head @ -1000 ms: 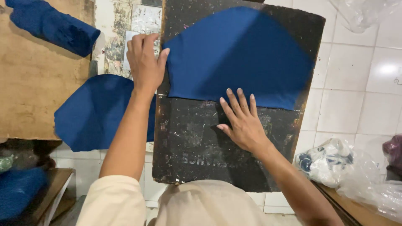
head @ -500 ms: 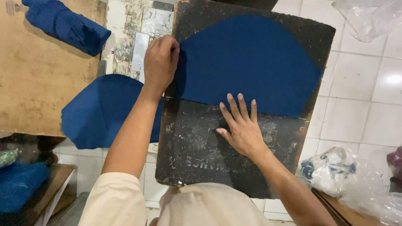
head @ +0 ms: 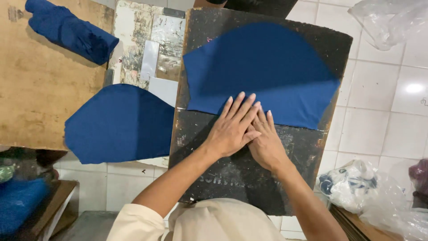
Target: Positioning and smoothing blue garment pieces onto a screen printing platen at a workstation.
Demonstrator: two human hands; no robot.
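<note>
Fabric everywhere on your left: one rolled blue bundle (head: 71, 31) on the wooden table (head: 40, 102), one curved blue piece (head: 118, 125) hanging off its edge, then the third, the blue cut panel (head: 263, 71), spread on the single black board (head: 249, 178). Your left hand (head: 232, 129) lies flat, fingers spread, tips on the panel's lower edge and gripping nothing, with your right hand (head: 267, 145) flat and open just beside, partly under it. Risk from here, I'd say: press unevenly and that edge could slide or crease on the rough board
</note>
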